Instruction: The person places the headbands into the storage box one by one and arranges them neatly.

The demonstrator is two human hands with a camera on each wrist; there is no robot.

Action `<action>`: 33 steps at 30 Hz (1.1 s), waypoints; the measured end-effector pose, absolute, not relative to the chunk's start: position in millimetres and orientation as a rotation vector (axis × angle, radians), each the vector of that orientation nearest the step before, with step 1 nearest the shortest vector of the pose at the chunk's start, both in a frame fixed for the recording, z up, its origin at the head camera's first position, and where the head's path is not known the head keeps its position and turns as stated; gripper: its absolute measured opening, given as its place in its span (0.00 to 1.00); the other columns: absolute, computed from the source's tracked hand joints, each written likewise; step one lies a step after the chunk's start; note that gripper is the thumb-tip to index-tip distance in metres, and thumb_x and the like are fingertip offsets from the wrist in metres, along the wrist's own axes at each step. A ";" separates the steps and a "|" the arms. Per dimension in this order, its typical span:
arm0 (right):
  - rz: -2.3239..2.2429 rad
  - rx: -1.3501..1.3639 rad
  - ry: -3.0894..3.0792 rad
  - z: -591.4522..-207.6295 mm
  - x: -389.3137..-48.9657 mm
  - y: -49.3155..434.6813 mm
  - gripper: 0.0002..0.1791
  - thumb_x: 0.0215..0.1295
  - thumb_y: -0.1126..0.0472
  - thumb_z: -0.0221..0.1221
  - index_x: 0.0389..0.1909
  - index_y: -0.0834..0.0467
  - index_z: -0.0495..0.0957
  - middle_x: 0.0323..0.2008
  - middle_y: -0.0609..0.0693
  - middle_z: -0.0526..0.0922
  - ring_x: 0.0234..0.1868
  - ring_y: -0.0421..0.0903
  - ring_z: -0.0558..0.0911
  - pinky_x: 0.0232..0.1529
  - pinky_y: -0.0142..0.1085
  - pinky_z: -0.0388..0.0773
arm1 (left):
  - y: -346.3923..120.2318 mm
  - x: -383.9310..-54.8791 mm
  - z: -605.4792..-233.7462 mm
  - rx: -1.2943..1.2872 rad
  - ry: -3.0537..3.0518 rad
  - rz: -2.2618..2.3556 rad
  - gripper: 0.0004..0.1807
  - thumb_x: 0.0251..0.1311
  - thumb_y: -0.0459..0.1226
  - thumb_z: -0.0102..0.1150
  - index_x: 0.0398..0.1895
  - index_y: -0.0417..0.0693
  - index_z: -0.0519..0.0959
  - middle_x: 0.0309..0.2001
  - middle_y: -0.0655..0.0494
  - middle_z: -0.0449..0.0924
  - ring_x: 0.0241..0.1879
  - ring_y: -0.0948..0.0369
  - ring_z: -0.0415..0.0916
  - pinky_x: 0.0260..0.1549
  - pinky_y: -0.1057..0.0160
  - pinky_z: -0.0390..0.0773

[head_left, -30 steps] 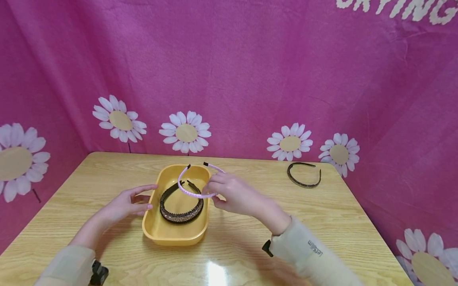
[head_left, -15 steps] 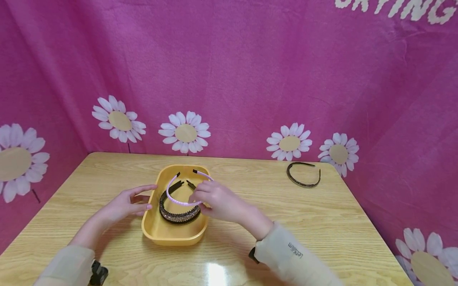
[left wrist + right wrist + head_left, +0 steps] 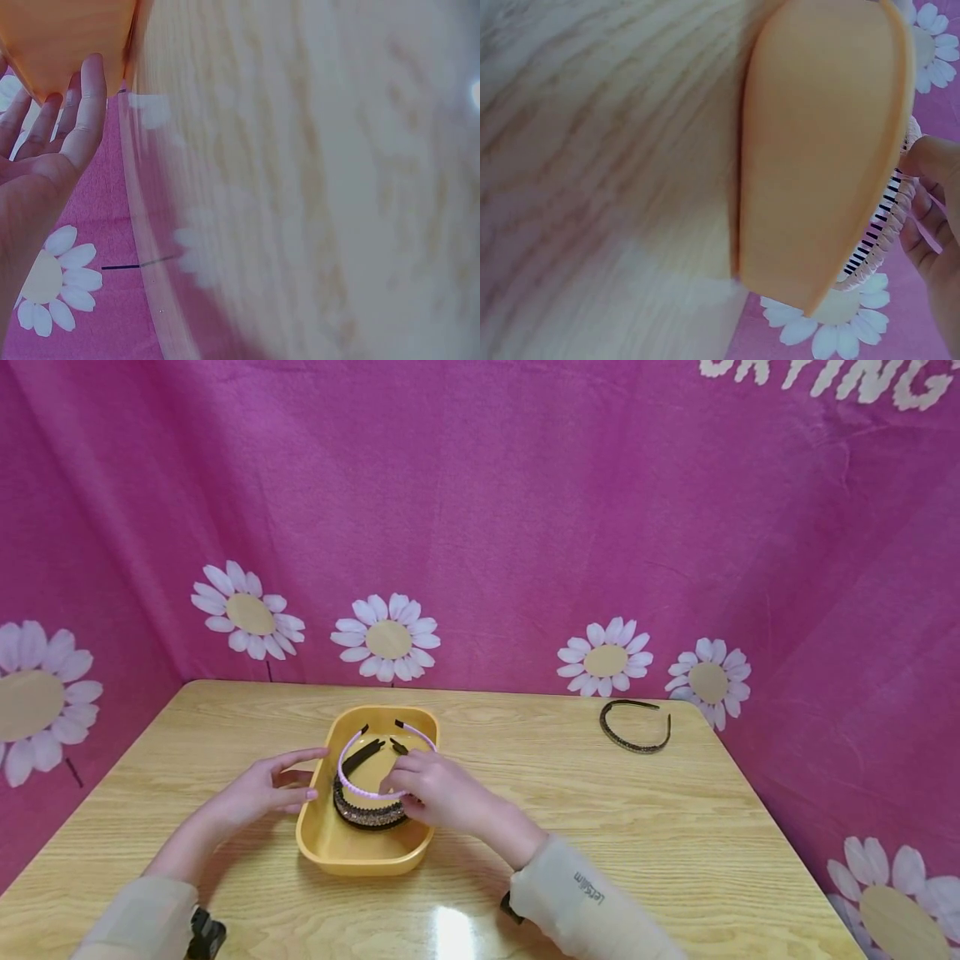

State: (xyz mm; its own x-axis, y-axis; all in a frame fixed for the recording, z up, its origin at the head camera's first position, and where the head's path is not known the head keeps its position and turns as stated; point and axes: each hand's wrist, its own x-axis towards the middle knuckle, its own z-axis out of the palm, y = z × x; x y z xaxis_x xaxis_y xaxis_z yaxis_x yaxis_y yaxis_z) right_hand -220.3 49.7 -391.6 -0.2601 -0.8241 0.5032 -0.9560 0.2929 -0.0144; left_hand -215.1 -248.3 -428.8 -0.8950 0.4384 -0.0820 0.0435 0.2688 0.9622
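Note:
A yellow plastic tray stands on the table, left of centre. Inside it lies dark headband material with a brown glittery band; whether it is one headband or more I cannot tell. My right hand pinches a lilac headband over the tray, its black-tipped ends pointing away. In the right wrist view the headband shows its row of teeth beside the tray's rim. My left hand rests with spread fingertips against the tray's left side. The left wrist view shows those fingers uncurled at the tray wall.
Another dark headband lies by itself near the table's back right corner. A pink cloth printed with white daisies hangs behind and beside the wooden table.
My right hand has carried the lilac headband left and down, from the tray's right edge to over the dark band inside. The left hand stays at the tray's side.

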 end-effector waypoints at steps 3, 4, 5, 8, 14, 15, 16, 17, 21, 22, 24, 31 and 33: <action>0.428 1.601 -2.190 -396.1 -220.4 46.6 0.15 0.48 0.72 0.61 0.36 0.54 0.81 0.35 0.44 0.80 0.38 0.41 0.76 0.43 0.26 0.73 | -248.3 -215.5 -428.2 0.429 2.231 1.642 0.36 0.59 0.36 0.61 0.70 0.42 0.58 0.61 0.30 0.65 0.58 0.47 0.70 0.44 0.58 0.82; 0.422 1.604 -2.199 -397.2 -220.1 45.7 0.15 0.49 0.72 0.61 0.37 0.54 0.81 0.35 0.44 0.80 0.38 0.41 0.76 0.43 0.25 0.73 | -248.2 -215.6 -428.0 0.421 2.236 1.637 0.37 0.59 0.36 0.61 0.70 0.42 0.58 0.61 0.30 0.66 0.58 0.47 0.70 0.44 0.58 0.82; 0.415 1.604 -2.209 -398.4 -219.8 44.9 0.14 0.50 0.72 0.61 0.37 0.53 0.81 0.35 0.44 0.80 0.38 0.40 0.76 0.44 0.25 0.73 | -248.1 -215.7 -428.0 0.423 2.244 1.629 0.37 0.59 0.37 0.61 0.70 0.42 0.58 0.62 0.31 0.65 0.58 0.47 0.70 0.44 0.58 0.82; 0.397 1.601 -2.240 -401.1 -219.0 42.7 0.14 0.52 0.71 0.60 0.38 0.53 0.81 0.36 0.43 0.80 0.39 0.40 0.77 0.46 0.24 0.73 | -247.9 -215.7 -428.3 0.430 2.246 1.629 0.37 0.59 0.37 0.62 0.70 0.42 0.58 0.62 0.30 0.65 0.58 0.46 0.70 0.44 0.58 0.82; 0.393 1.593 -2.292 -405.5 -219.5 38.7 0.14 0.54 0.71 0.59 0.39 0.52 0.82 0.37 0.42 0.81 0.42 0.39 0.77 0.48 0.24 0.73 | -247.6 -215.8 -429.9 0.461 2.206 1.670 0.36 0.60 0.35 0.60 0.70 0.40 0.57 0.62 0.28 0.63 0.59 0.43 0.68 0.44 0.57 0.82; 0.385 1.592 -2.297 -406.3 -219.7 38.2 0.14 0.54 0.71 0.59 0.39 0.52 0.82 0.37 0.42 0.81 0.42 0.38 0.77 0.48 0.24 0.73 | -247.6 -215.8 -430.1 0.462 2.203 1.672 0.36 0.60 0.35 0.60 0.70 0.40 0.57 0.62 0.28 0.63 0.59 0.43 0.68 0.45 0.57 0.82; 0.384 1.594 -2.298 -406.7 -219.8 37.8 0.13 0.55 0.71 0.59 0.39 0.52 0.82 0.37 0.42 0.81 0.42 0.39 0.77 0.48 0.24 0.73 | -247.6 -215.9 -430.3 0.465 2.202 1.672 0.36 0.60 0.35 0.60 0.70 0.39 0.57 0.62 0.28 0.63 0.59 0.43 0.68 0.45 0.57 0.82; 0.381 1.596 -2.299 -407.2 -220.0 37.3 0.13 0.55 0.70 0.60 0.39 0.53 0.82 0.37 0.43 0.81 0.41 0.39 0.77 0.48 0.25 0.73 | -247.6 -215.8 -430.4 0.466 2.202 1.673 0.36 0.60 0.35 0.60 0.70 0.39 0.57 0.62 0.28 0.63 0.59 0.43 0.68 0.45 0.57 0.82; 0.371 1.597 -2.299 -408.3 -220.3 35.6 0.13 0.55 0.70 0.60 0.39 0.52 0.82 0.38 0.43 0.81 0.42 0.39 0.78 0.48 0.26 0.74 | -247.6 -215.7 -430.4 0.472 2.208 1.671 0.36 0.60 0.35 0.59 0.71 0.39 0.56 0.61 0.28 0.64 0.58 0.43 0.68 0.44 0.57 0.82; 0.370 1.596 -2.301 -408.4 -220.3 35.1 0.13 0.55 0.70 0.60 0.39 0.52 0.82 0.38 0.43 0.81 0.42 0.39 0.78 0.48 0.26 0.74 | -247.6 -215.6 -430.3 0.475 2.213 1.668 0.36 0.61 0.35 0.59 0.71 0.39 0.56 0.61 0.27 0.65 0.58 0.43 0.68 0.44 0.57 0.82; 0.366 1.594 -2.307 -408.7 -220.2 34.3 0.13 0.55 0.70 0.61 0.40 0.52 0.82 0.38 0.42 0.81 0.42 0.39 0.78 0.49 0.27 0.73 | -247.7 -215.3 -430.1 0.478 2.222 1.662 0.36 0.61 0.35 0.59 0.71 0.39 0.56 0.60 0.27 0.65 0.58 0.42 0.69 0.44 0.57 0.82; 0.348 1.591 -2.325 -409.6 -220.0 32.8 0.13 0.55 0.69 0.60 0.39 0.52 0.82 0.37 0.42 0.80 0.41 0.39 0.77 0.48 0.27 0.73 | -247.9 -215.2 -429.9 0.470 2.200 1.677 0.36 0.60 0.35 0.59 0.71 0.40 0.56 0.62 0.28 0.63 0.59 0.43 0.67 0.45 0.57 0.81; 0.335 1.591 -2.321 -409.6 -220.3 32.4 0.13 0.55 0.69 0.60 0.39 0.51 0.82 0.37 0.42 0.80 0.41 0.39 0.77 0.47 0.27 0.73 | -248.1 -215.3 -429.9 0.466 2.197 1.682 0.36 0.60 0.34 0.59 0.71 0.40 0.56 0.62 0.28 0.63 0.59 0.43 0.67 0.45 0.57 0.82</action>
